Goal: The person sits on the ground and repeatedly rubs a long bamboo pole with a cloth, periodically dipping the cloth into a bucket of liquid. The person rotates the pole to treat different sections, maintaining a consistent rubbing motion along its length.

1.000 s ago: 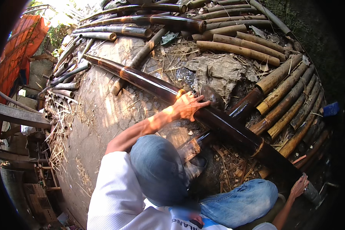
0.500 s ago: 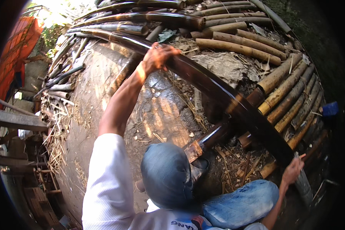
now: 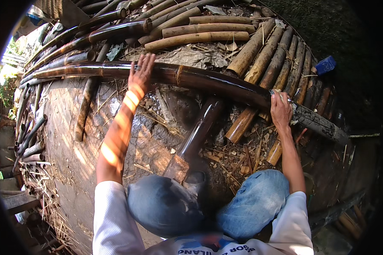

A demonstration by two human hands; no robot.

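The person wears a white short-sleeved shirt, its sleeves ending above the elbows, with a band of blue and red printing across the chest. Both forearms and the left hand (image 3: 141, 73) and right hand (image 3: 281, 109) are bare, without gloves. Faded blue denim trousers cover the two bent knees.

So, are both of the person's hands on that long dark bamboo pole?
Yes, the left hand lies flat on the long dark bamboo pole and the right hand grips it further along.
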